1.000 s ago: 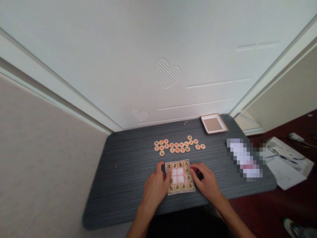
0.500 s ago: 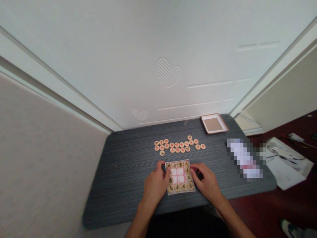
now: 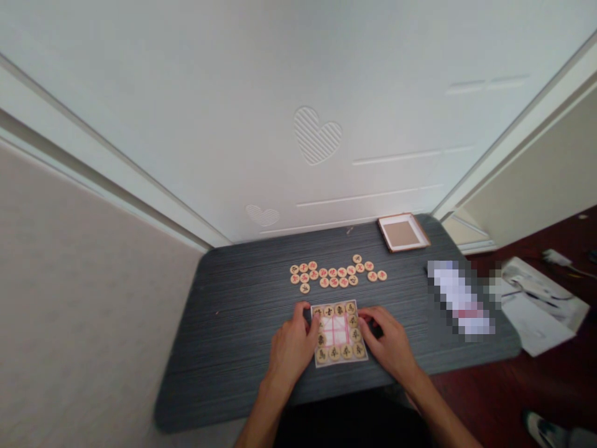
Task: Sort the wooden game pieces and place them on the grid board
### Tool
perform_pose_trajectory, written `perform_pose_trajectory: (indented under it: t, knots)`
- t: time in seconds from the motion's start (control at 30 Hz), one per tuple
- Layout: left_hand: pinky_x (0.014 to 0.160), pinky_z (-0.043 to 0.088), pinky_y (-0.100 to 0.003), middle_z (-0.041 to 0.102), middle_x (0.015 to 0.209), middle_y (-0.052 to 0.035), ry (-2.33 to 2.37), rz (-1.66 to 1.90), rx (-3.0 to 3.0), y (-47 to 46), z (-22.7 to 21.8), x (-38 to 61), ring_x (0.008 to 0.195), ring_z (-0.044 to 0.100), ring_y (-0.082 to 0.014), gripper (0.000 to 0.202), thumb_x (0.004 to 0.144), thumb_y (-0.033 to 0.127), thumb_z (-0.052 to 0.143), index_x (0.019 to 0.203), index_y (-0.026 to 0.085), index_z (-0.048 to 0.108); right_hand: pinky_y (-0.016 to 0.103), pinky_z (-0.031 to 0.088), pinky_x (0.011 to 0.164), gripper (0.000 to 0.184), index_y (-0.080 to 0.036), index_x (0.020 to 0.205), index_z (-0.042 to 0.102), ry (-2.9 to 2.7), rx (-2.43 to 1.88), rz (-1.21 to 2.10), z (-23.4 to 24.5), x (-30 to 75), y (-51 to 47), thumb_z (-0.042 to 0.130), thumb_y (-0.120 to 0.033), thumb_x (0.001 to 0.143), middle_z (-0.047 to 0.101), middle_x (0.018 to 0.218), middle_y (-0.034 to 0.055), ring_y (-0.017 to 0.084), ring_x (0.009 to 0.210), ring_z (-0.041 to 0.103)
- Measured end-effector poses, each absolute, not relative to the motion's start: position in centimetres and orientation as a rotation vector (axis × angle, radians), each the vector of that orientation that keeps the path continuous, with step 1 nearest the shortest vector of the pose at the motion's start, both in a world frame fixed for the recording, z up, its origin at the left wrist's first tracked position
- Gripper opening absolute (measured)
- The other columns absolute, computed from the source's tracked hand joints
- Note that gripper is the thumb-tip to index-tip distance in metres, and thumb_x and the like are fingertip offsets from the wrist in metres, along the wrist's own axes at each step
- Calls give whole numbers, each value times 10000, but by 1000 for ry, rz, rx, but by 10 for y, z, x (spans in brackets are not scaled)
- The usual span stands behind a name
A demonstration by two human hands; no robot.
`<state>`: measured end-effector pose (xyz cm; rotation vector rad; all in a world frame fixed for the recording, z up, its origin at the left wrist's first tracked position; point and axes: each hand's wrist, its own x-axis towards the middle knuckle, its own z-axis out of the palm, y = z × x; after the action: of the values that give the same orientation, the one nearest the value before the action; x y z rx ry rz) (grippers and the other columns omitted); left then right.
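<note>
A small square box [image 3: 334,364] of Chinese chess pieces lies flat near the front of the table. Black-lettered wooden pieces [image 3: 346,352] line its four sides, and pink lines on a white sheet [image 3: 334,330] show in the middle. My left hand [image 3: 293,342] grips the box's left edge, its thumb resting over the pieces there and partly hiding them. On the opposite side, my right hand [image 3: 388,339] is curled against the right edge, thumb and fingers close to the upper right corner. Beyond the box, loose chess pieces [image 3: 333,272], mostly red-lettered, lie flat in uneven rows.
An open box lid [image 3: 403,233] with a white inner rim sits at the table's back right. A blurred-out item [image 3: 459,298] lies on the right side. The dark table [image 3: 224,348] meets a white panel [image 3: 209,124] behind. Papers [image 3: 536,305] are beyond the right edge.
</note>
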<state>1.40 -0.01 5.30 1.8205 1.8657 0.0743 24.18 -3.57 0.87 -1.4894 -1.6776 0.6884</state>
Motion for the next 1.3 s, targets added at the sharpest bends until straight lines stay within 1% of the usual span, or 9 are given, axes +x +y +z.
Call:
perform_pose_trajectory:
  t: [0.13,0.27,0.37,0.47,0.6,0.8,1.03,1.3]
  knots:
    - [570,333,-265,723,754,-3,1808,134,1798,0,55,10,697,709,-232,282,1012,458,436,1204,269,517,316,527,777,161,-251,1074,683,-1672,-1496,684,11,242,-36,574,-239,956,720,938,31,192,857,663]
    - [603,415,-278,719,792,0,1797,278,1756,8,59,-3,717,705,-219,316,1000,495,453,1197,262,536,317,529,775,165,-250,1069,686,-1669,-1492,697,13,242,-36,564,-246,957,720,944,37,198,865,666]
    - [686,487,-300,711,888,-12,1805,450,1798,21,58,-18,739,689,-195,281,993,461,481,1160,249,558,322,528,774,166,-250,1072,686,-1665,-1492,708,13,242,-37,561,-258,962,719,945,41,202,864,663]
    - [777,523,-323,691,1002,-20,1772,568,1893,35,52,-29,783,676,-179,250,967,408,542,1155,247,576,322,525,772,166,-250,1074,685,-1662,-1490,718,11,242,-37,558,-261,967,717,948,41,200,862,659]
    - [777,537,-320,662,1025,-22,1711,604,2032,47,45,-30,786,663,-172,237,956,361,563,1162,252,604,323,524,767,159,-250,1065,686,-1661,-1497,716,10,242,-36,562,-262,966,713,933,38,199,851,653]
    - [737,536,-281,644,1162,-8,1685,605,2107,46,37,-20,755,645,-135,200,968,337,554,1137,286,646,321,529,777,166,-252,1061,690,-1659,-1492,703,10,242,-36,553,-260,968,716,949,41,197,866,658]
    - [744,538,-274,644,1148,-18,1666,650,2101,45,34,-21,732,632,-128,193,961,307,551,1109,268,669,317,533,755,178,-245,1065,695,-1676,-1489,681,10,243,-35,550,-271,965,722,930,47,200,847,665]
    - [747,529,-283,636,1141,-27,1698,641,2078,43,40,-17,714,611,-125,132,948,314,562,1012,241,651,323,538,761,183,-243,1058,698,-1675,-1500,687,13,242,-36,539,-261,968,724,931,52,204,845,667]
